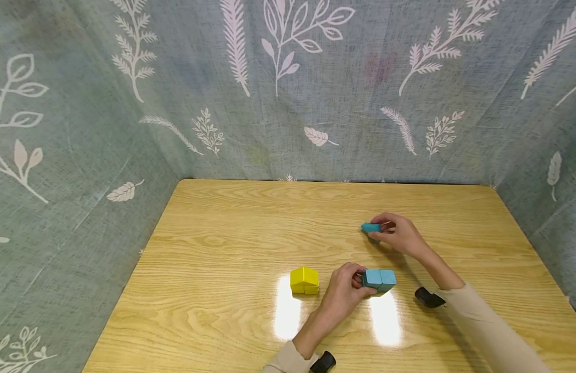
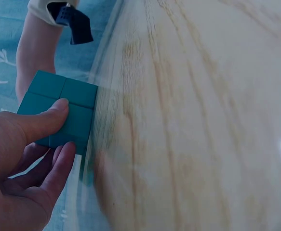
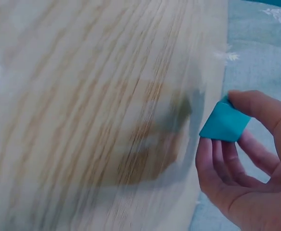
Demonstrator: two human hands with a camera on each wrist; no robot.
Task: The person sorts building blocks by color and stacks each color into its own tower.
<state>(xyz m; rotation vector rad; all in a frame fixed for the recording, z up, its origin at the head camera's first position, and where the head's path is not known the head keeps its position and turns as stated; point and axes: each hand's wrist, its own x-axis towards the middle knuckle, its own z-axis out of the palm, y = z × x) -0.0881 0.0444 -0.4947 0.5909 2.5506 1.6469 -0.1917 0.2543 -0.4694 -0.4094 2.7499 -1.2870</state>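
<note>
My left hand [image 1: 340,291] grips the left side of a squarish group of blue-green blocks [image 1: 380,278] on the table. In the left wrist view the thumb lies across the joined faces of these teal blocks [image 2: 77,120], with seams between them, and the fingers curl underneath. Farther back and to the right, my right hand [image 1: 402,237] pinches a small teal block with slanted sides [image 1: 370,227] between thumb and fingers. The right wrist view shows the slanted block [image 3: 225,122] close over the wood, part of it hidden by the fingertips.
A yellow house-shaped group of blocks [image 1: 304,281], with a peaked top, stands left of my left hand. The wooden table [image 1: 222,233] reaches back to a grey-green leaf-patterned cloth [image 1: 269,134]. Dark straps [image 1: 429,298] hang at both wrists.
</note>
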